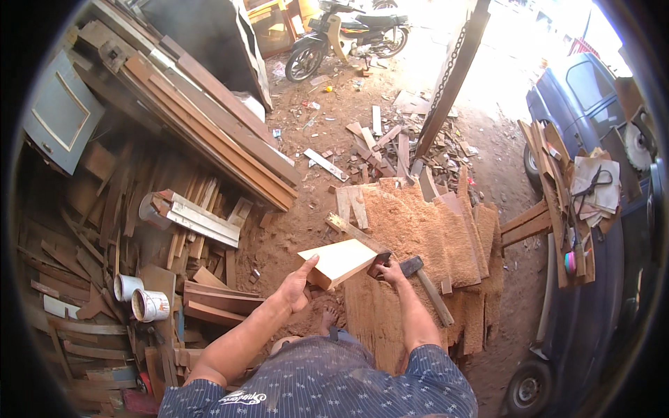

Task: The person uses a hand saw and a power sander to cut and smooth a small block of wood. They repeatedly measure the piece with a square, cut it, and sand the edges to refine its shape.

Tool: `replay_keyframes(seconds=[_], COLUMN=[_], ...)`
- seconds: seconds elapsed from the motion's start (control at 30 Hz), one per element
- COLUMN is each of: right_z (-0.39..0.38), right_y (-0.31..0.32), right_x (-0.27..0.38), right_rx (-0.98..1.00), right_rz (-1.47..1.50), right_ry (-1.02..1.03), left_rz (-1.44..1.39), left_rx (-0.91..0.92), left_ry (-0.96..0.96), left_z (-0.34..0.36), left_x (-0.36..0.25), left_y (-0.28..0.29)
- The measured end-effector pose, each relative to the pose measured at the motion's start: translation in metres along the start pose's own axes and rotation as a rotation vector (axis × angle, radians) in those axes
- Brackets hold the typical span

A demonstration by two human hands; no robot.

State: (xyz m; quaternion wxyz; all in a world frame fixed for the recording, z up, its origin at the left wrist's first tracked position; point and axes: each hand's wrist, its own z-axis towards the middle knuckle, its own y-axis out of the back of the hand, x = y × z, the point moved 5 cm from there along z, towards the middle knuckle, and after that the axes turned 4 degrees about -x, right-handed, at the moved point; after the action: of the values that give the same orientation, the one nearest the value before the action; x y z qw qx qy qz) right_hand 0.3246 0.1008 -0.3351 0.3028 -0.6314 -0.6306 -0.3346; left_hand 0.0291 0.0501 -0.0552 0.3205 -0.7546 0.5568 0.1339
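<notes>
A pale wooden block point(339, 259) with a broad light top face is held out in front of me. Its near left end is in my left hand point(300, 284), with the thumb up along the edge. By the block's right end, my right hand point(391, 272) is closed around a small dark tool point(380, 262), its exact kind unclear. Just right of that hand is a dark hammer head point(411, 266); a wooden length point(435, 299) slants down from it, apparently its handle. Beneath lies a work surface of boards point(373, 313), with sawdust point(397, 216) heaped beyond.
Long planks point(209, 118) lean at the far left above stacked offcuts. Two white buckets point(150, 305) stand at left. A post with a chain point(453, 80) rises beyond the sawdust, near scattered scraps. A motorcycle point(348, 38) is at the back; a blue vehicle point(592, 299) stands at right.
</notes>
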Motion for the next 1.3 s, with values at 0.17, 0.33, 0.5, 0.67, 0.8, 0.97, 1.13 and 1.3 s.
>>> replay_keyframes(seconds=[0.17, 0.33, 0.5, 0.67, 0.8, 0.97, 1.13, 1.3], right_z=[-0.023, -0.016, -0.025, -0.023, -0.031, -0.011, -0.027, -0.03], right_y=[-0.007, 0.002, -0.008, 0.002, -0.016, 0.0, 0.018, 0.043], right_x=[0.02, 0.008, 0.009, 0.008, 0.01, -0.035, -0.004, 0.046], right_rx=[-0.02, -0.059, -0.082, -0.117, -0.046, -0.14, -0.127, -0.059], right_rz=[-0.051, -0.137, -0.118, -0.16, -0.064, 0.117, 0.081, -0.184], right_ry=[-0.009, 0.038, 0.03, 0.061, 0.014, -0.003, 0.107, 0.295], left_rz=[0.043, 0.055, 0.09, 0.077, 0.108, 0.347, 0.711, 1.098], left_rx=[-0.004, 0.0, -0.028, 0.014, -0.026, 0.035, 0.154, 0.275], left_ry=[-0.056, -0.072, -0.071, -0.066, -0.089, -0.115, -0.303, -0.5], left_z=[0.007, 0.013, 0.009, 0.012, 0.007, 0.004, -0.007, -0.018], left_x=[0.002, 0.002, 0.001, 0.002, -0.001, -0.002, 0.0, -0.002], left_y=[0.003, -0.001, 0.002, -0.003, 0.005, -0.006, -0.01, -0.061])
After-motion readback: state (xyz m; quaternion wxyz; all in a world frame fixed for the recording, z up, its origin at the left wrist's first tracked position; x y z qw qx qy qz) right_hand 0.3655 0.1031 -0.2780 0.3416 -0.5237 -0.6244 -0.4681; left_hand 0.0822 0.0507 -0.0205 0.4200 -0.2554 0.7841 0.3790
